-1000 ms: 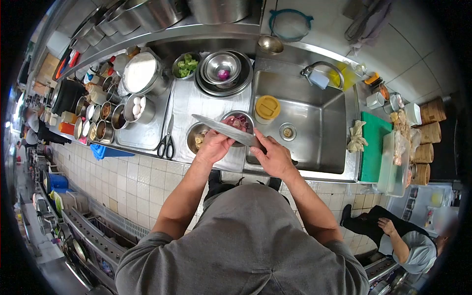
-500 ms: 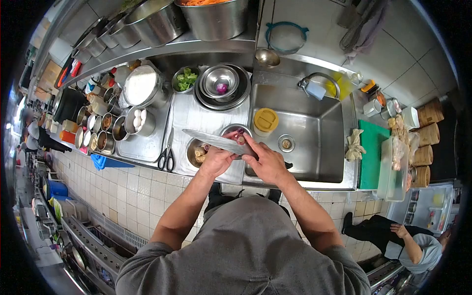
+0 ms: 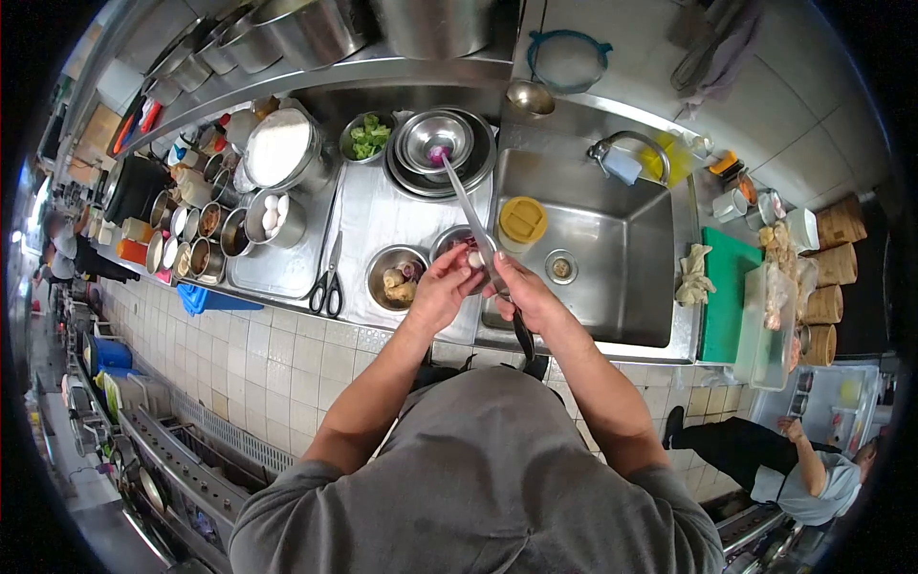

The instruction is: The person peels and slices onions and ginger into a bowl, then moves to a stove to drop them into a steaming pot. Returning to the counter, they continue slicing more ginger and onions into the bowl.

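Your right hand (image 3: 528, 300) grips the knife (image 3: 475, 226) where blade meets handle; your left hand (image 3: 445, 293) pinches a small pale piece (image 3: 475, 259) beside the blade, above the near side of a steel bowl (image 3: 439, 237). Caution: if the piece is slippery and rolls in your pinch, the edge may slip into your left fingertips; a loosened right grip may drop the knife
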